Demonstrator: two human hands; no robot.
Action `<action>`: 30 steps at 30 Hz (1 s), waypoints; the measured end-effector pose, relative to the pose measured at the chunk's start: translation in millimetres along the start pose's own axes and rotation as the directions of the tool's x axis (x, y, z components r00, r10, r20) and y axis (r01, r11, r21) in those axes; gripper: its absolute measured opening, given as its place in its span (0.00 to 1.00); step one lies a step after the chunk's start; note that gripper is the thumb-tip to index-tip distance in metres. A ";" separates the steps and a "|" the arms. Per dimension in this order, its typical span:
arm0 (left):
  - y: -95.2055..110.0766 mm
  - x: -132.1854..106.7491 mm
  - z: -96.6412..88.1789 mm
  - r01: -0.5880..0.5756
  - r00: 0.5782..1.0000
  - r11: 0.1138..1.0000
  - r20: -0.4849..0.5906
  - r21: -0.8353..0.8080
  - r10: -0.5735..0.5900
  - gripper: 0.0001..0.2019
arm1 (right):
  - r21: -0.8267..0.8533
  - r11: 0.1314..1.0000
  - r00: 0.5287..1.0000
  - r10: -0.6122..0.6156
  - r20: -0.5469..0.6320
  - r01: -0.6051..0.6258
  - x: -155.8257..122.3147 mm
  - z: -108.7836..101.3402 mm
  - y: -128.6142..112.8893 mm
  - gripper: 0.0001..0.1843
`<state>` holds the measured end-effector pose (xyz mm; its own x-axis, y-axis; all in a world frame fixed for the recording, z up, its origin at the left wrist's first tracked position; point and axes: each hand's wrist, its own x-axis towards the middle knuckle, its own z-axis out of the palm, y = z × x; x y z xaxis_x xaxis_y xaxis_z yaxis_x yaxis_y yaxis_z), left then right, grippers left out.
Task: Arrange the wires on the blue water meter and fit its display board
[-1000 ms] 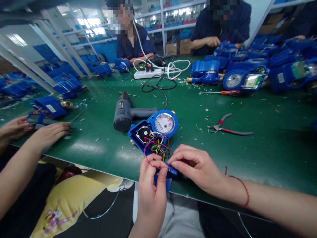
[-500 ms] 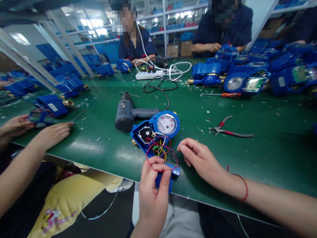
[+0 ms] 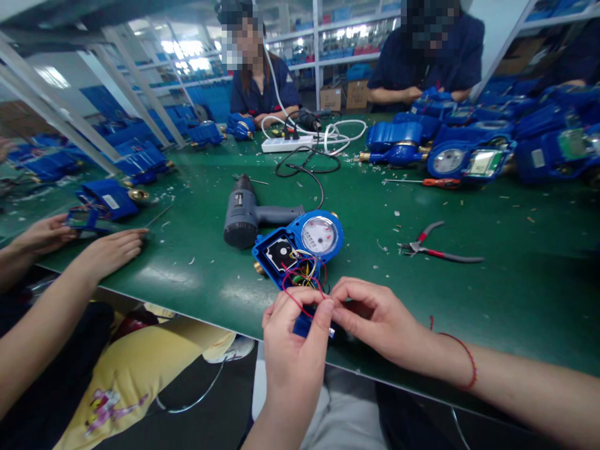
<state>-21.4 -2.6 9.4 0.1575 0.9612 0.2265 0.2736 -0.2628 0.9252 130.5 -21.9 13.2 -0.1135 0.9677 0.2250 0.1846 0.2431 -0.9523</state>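
Note:
A blue water meter (image 3: 341, 232) lies on the bench with its round dial up and its side box open. Out of the box come red, white, yellow and black wires (image 3: 307, 267). My left hand (image 3: 297, 337) pinches a red wire (image 3: 291, 295) between thumb and forefinger. Below those fingers is a blue part (image 3: 304, 325), mostly covered. My right hand (image 3: 375, 319) is closed, its thumb and forefinger meeting the left fingertips; what it pinches there is too small to make out.
A grey heat gun (image 3: 241, 215) lies just behind the meter. Red-handled cutters (image 3: 424, 245) and an orange screwdriver (image 3: 440, 182) lie to the right. A power strip (image 3: 287, 144) with cables and several other meters (image 3: 396, 142) are farther back. A co-worker's hands (image 3: 110, 253) work at left.
My right hand has moved left and its fingertips now meet those of my left hand at the red wire. The view has shifted slightly.

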 end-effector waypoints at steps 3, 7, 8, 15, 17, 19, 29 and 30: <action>1.1 -0.3 7.2 0.100 0.993 0.989 -0.045 -0.105 -0.105 0.06 | -0.054 0.999 1.000 0.006 -0.006 -0.006 2.8 -1.8 -3.5 0.09; -0.9 -2.4 12.1 0.127 0.986 0.961 -0.077 -0.246 -0.150 0.07 | 0.110 0.975 0.981 0.192 0.019 -0.193 6.1 -1.9 2.0 0.12; -1.3 -2.4 12.0 0.110 0.987 0.961 -0.084 -0.254 -0.135 0.07 | 0.164 0.953 0.967 0.252 0.030 -0.254 6.4 -1.9 5.5 0.13; -2.1 1.6 7.7 0.052 0.994 0.977 -0.082 -0.206 -0.070 0.07 | 0.237 0.927 0.955 0.298 0.009 -0.291 4.1 -6.5 21.2 0.18; -1.7 2.9 7.4 0.048 0.994 0.979 -0.087 -0.197 -0.067 0.07 | 0.200 0.948 0.968 0.249 0.017 -0.247 3.1 -5.5 18.2 0.18; -1.2 3.9 7.2 0.051 0.993 0.978 -0.098 -0.204 -0.072 0.07 | 0.159 0.967 0.979 0.202 -0.003 -0.199 2.5 -3.3 13.9 0.16; -0.5 4.4 7.6 0.058 0.986 0.978 -0.139 -0.198 -0.086 0.10 | 0.050 0.999 1.000 -0.010 -0.022 0.011 2.1 3.7 8.3 0.09; -0.6 4.5 7.6 0.069 0.986 0.979 -0.136 -0.194 -0.096 0.10 | 0.127 0.991 0.999 0.043 -0.025 -0.040 2.3 4.5 8.8 0.09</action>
<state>-13.7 1.3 7.6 0.0000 0.9844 0.1757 0.0947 -0.1749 0.9800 127.5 -17.8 4.4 -0.0807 0.9787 0.1887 0.0636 0.1939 -0.9790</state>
